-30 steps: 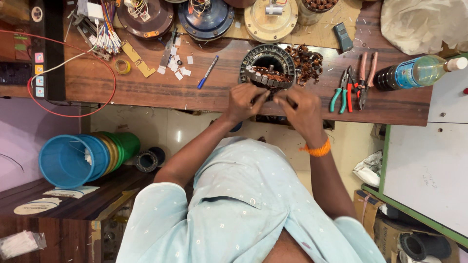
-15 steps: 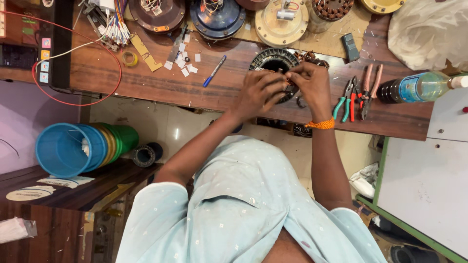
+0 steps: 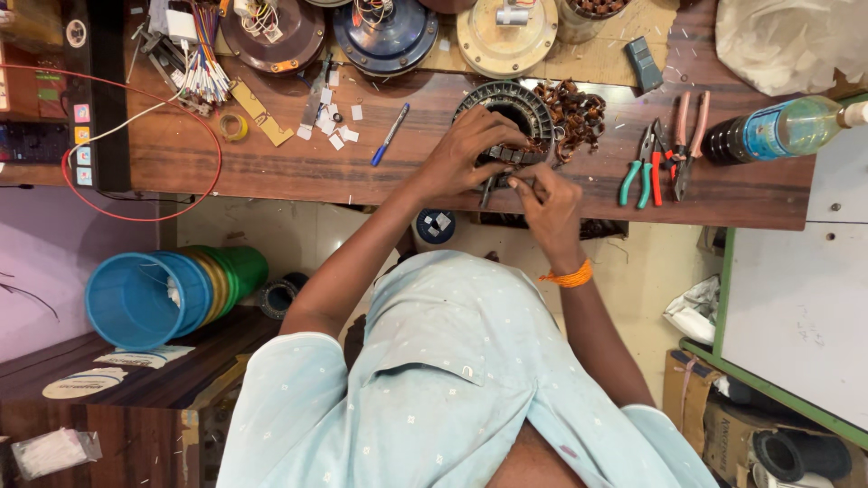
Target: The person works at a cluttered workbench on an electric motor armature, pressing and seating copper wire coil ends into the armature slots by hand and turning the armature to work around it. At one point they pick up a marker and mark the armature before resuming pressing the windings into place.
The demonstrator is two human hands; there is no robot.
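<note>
At a wooden workbench [image 3: 271,172] we look down on a person in a pale blue shirt bent over a round motor stator [image 3: 506,113] that lies flat near the bench's front edge; the left hand [image 3: 470,154] rests on the stator's lower rim, fingers curled and pressed together over its slots, while the right hand [image 3: 547,199] sits just below it, fingertips pinched on a thin dark tool [image 3: 488,190] (we cannot tell its kind) held against the rim; an orange wristband [image 3: 570,274] circles the right wrist; a tangle of copper wire [image 3: 574,113] touches the stator's right side; pliers and cutters [image 3: 665,149] lie near to the right, a plastic bottle [image 3: 778,131] beyond them; a blue pen [image 3: 391,134] lies to the left, well apart from stacked buckets [image 3: 172,289] below the bench.
</note>
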